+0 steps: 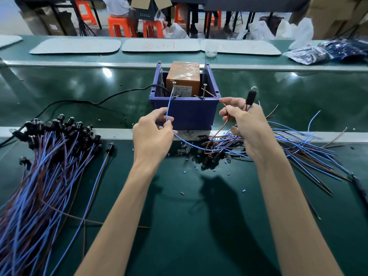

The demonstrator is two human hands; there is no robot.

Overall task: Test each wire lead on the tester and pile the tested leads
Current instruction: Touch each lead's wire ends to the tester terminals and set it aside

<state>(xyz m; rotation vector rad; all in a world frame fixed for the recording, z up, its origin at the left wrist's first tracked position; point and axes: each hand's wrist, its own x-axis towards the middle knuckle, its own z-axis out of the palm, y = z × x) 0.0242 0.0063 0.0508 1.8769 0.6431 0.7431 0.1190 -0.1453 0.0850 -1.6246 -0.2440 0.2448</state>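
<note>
Head view: the left hand [152,134] pinches a thin blue wire [168,108] between thumb and forefinger. The wire runs up to the left metal screw post [174,89] of the tester [185,112], a boxy blue plastic bin holding a tape-wrapped orange block [183,78]. The right hand [246,124] pinches the same lead's brown wire [213,96], which reaches the right screw post [204,91]. Its fingers also hold the black cylindrical socket [251,96] upright, with a clear bulb [253,89] on top. Bundled leads [49,160] lie at left and loose leads [302,144] at right on the glossy dark green tabletop [189,216]. Orange plastic stools [119,26] and cardboard boxes [334,16] stand behind.
</note>
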